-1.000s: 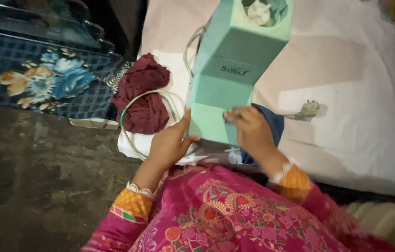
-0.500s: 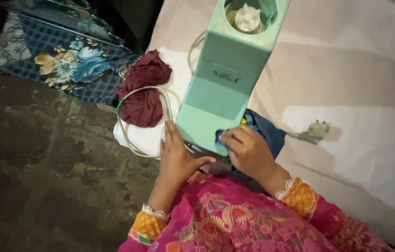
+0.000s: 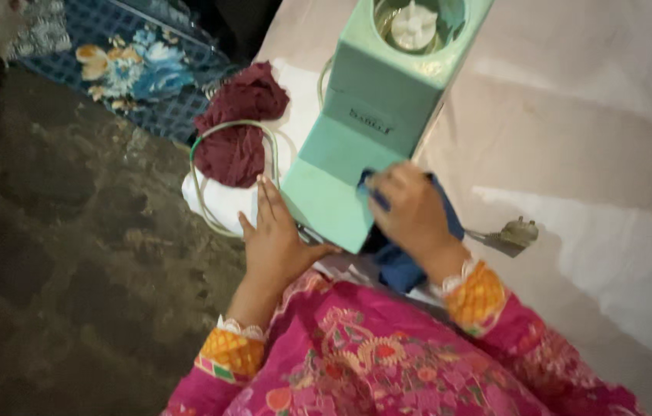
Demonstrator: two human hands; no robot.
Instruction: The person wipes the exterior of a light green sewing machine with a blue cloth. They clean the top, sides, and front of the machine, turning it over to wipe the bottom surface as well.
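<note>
Mint-green plastic blender base (image 3: pixel 364 131) lying on pale sheet (image 3: pixel 572 154), long axis running away from body. Right hand (image 3: pixel 410 208) pressing blue cloth (image 3: pixel 399 262) against near end; left hand (image 3: pixel 276 239), fingers flat and together, bracing left side.

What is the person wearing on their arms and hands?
Both arms have bright pink sleeves with embroidered flowers. Each ends in an orange patterned cuff edged with white lace, just above the left hand and the right hand. The hands are bare, with no gloves; I can't make out any rings.
</note>
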